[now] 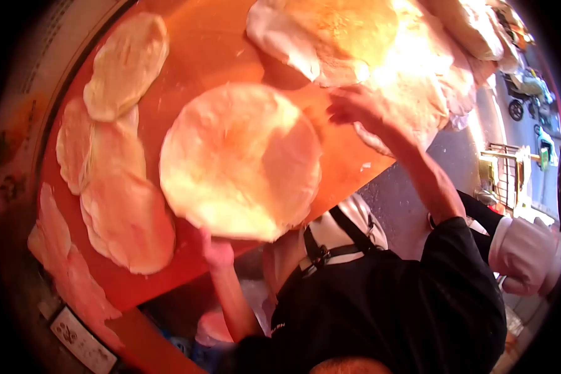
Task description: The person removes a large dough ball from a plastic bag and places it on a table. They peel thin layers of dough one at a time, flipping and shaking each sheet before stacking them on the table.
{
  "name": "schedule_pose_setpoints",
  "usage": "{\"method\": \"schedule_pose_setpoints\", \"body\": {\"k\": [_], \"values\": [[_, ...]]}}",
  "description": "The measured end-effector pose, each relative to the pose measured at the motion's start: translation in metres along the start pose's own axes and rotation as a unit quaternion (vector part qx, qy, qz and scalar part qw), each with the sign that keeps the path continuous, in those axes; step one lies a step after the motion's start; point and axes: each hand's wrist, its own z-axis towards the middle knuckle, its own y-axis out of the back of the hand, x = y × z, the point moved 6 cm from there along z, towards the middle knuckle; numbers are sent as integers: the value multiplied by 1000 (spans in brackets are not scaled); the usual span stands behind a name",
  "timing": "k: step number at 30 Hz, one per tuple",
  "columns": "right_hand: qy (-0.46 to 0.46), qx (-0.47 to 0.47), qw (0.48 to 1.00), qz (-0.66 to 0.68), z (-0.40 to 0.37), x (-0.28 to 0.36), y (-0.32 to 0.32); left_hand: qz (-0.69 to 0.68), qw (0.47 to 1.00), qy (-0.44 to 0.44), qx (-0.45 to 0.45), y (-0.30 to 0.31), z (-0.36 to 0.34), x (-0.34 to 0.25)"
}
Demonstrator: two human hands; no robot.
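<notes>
A large round flatbread [237, 156] lies in the middle of the orange-red table [199, 56], its near edge reaching the table's front edge. My left hand [218, 250] is at that near edge, thumb against the rim and fingers closed around it, partly hidden by the bread. To the right of the flatbread, my right hand [354, 107] is held above the table with its fingers stretched out and slightly blurred. It holds nothing and is apart from the round flatbread, close to a pile of other flatbreads [336, 37].
Several oval flatbreads [128, 218] overlap along the table's left side, with thinner pieces [75, 268] at the far-left edge. Sunlight glares over the pile at the upper right. Beyond the table are a rack [508, 171], a wheeled stroller [527, 93] and a light sleeve-like cloth [523, 252].
</notes>
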Motion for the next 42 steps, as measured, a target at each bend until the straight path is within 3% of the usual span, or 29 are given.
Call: {"method": "schedule_pose_setpoints", "body": {"k": [3,5,8,11,12,16,19,20,24,27,30,33,36,38,42], "values": [[-3,205,966,-155,-51,-19,-136,181,979,-75,48,-39,17,-15],[167,255,909,-285,-76,-18,-199,194,977,-81,26,-50,23,-17],[165,299,904,-256,-70,-37,-234,199,978,-64,13,-50,23,-21],[13,341,929,-147,-66,-47,-229,161,986,-47,11,-47,21,-22],[20,324,933,-158,-65,-43,-228,147,989,-31,3,-43,20,-20],[257,144,922,-252,-61,-41,-236,113,993,-8,-36,-31,17,-17],[313,189,881,-300,-75,-46,-252,127,990,-12,-56,-27,17,-20],[301,228,877,-296,-77,-47,-254,134,989,-13,-60,-26,17,-22],[69,310,922,-219,-68,-62,-248,75,995,5,-58,-31,14,-23],[83,356,906,-214,-71,-65,-252,89,995,8,-46,-36,15,-23],[-30,354,928,-108,-59,-76,-247,82,996,8,-25,-35,15,-24],[110,285,923,-235,-66,-50,-241,84,996,26,4,-35,12,-24],[135,269,923,-237,-61,-53,-244,147,989,-3,19,-35,16,-23],[110,259,933,-223,-57,-53,-240,110,994,20,3,-49,13,-26],[162,273,908,-273,-68,-45,-244,92,995,18,19,-42,14,-21]]}}
